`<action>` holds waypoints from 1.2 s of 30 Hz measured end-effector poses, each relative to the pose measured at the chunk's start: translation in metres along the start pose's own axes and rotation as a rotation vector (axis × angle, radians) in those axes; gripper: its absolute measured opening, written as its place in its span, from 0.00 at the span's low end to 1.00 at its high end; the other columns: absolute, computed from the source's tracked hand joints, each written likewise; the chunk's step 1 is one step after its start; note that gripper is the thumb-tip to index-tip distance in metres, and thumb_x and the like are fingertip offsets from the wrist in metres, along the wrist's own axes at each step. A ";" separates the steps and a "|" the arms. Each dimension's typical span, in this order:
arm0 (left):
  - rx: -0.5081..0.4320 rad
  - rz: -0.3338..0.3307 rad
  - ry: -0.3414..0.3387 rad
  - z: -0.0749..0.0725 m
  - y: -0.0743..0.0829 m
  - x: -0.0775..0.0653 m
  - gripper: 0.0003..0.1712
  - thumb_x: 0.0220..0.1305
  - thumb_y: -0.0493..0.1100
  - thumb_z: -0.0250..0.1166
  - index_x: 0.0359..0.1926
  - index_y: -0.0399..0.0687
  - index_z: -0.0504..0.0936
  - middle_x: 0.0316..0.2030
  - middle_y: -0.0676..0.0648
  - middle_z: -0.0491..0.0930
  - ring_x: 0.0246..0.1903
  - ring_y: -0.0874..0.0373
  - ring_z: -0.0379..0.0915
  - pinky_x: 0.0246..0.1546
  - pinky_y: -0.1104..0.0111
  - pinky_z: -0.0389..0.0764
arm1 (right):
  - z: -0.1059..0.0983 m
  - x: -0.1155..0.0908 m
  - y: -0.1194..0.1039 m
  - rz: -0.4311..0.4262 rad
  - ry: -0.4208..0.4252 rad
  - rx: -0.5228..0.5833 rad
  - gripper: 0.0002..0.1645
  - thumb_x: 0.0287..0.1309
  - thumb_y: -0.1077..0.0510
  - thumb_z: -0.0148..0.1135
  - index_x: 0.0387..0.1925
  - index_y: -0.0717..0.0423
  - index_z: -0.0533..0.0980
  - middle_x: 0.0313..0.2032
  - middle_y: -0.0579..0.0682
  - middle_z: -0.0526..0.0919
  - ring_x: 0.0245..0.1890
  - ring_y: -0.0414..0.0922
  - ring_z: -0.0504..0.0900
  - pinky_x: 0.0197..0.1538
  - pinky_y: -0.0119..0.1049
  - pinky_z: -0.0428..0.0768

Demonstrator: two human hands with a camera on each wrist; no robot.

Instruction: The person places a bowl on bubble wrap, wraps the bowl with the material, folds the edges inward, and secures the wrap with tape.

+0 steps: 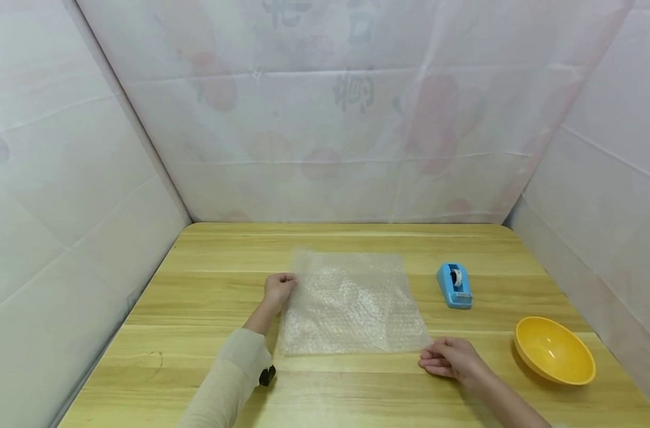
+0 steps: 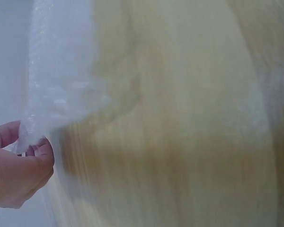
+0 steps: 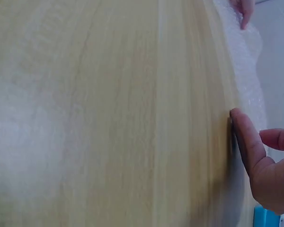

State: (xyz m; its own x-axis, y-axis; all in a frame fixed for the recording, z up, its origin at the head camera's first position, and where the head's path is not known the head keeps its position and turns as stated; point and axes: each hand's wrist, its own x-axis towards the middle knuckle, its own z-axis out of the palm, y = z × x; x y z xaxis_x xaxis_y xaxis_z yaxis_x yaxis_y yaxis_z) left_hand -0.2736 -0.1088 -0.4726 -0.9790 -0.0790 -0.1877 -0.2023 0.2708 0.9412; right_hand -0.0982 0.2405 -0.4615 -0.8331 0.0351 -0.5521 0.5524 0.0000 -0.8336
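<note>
A clear sheet of bubble wrap (image 1: 351, 303) lies spread over the wooden table. My left hand (image 1: 279, 289) pinches its left edge between thumb and fingers; in the left wrist view, the bubble wrap (image 2: 61, 61) hangs from the grip of that hand (image 2: 26, 163). The far left corner looks blurred and slightly raised. At the near right corner, my right hand (image 1: 450, 358) holds the sheet between thumb and fingers, its other fingers low over the tabletop. From the right wrist view, that hand (image 3: 265, 165) is beside the edge of the bubble wrap (image 3: 248, 85).
A blue tape dispenser (image 1: 455, 286) with a roll of tape stands right of the sheet. Farther right, near the table's edge, sits a yellow bowl (image 1: 555, 351). White cloth walls (image 1: 325, 119) enclose the wooden table (image 1: 207, 255) at the back and sides.
</note>
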 end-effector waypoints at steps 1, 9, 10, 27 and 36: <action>-0.004 0.006 0.001 0.000 -0.001 0.001 0.10 0.59 0.36 0.62 0.40 0.35 0.83 0.40 0.39 0.80 0.39 0.52 0.75 0.38 0.65 0.78 | -0.002 -0.001 -0.001 -0.003 0.020 -0.015 0.10 0.62 0.66 0.47 0.39 0.70 0.71 0.27 0.51 0.84 0.30 0.44 0.85 0.38 0.36 0.84; -0.006 -0.010 -0.011 0.001 0.003 -0.005 0.13 0.63 0.37 0.57 0.44 0.33 0.80 0.45 0.37 0.77 0.44 0.50 0.74 0.42 0.65 0.78 | -0.033 -0.011 -0.008 -0.162 0.176 -0.133 0.21 0.65 0.57 0.51 0.49 0.72 0.67 0.32 0.45 0.85 0.32 0.38 0.83 0.38 0.36 0.83; -0.002 -0.014 -0.015 0.001 0.003 -0.006 0.13 0.63 0.37 0.56 0.44 0.33 0.80 0.45 0.37 0.77 0.43 0.50 0.74 0.41 0.67 0.77 | -0.040 -0.013 -0.009 -0.196 0.204 -0.156 0.23 0.64 0.55 0.53 0.50 0.71 0.68 0.32 0.42 0.85 0.33 0.35 0.83 0.39 0.35 0.83; -0.079 -0.035 -0.012 0.000 -0.006 -0.004 0.17 0.61 0.36 0.56 0.50 0.34 0.77 0.45 0.36 0.78 0.38 0.55 0.74 0.33 0.74 0.76 | -0.109 -0.054 0.003 -0.648 0.776 -0.244 0.15 0.57 0.63 0.60 0.47 0.49 0.77 0.35 0.17 0.77 0.38 0.16 0.73 0.38 0.09 0.68; -0.105 -0.058 -0.019 0.001 -0.005 -0.005 0.17 0.62 0.36 0.56 0.51 0.34 0.76 0.44 0.38 0.78 0.37 0.57 0.74 0.34 0.75 0.76 | -0.143 -0.056 0.023 -0.484 0.936 -0.395 0.29 0.58 0.52 0.59 0.62 0.42 0.68 0.49 0.13 0.62 0.57 0.19 0.58 0.65 0.20 0.50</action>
State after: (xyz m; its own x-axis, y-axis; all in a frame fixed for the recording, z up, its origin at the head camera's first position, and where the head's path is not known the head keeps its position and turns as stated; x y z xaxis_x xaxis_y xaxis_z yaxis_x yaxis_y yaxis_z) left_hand -0.2678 -0.1091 -0.4766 -0.9663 -0.0727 -0.2468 -0.2557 0.1646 0.9526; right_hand -0.0348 0.3818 -0.4468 -0.7039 0.6820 0.1986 0.2857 0.5277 -0.7999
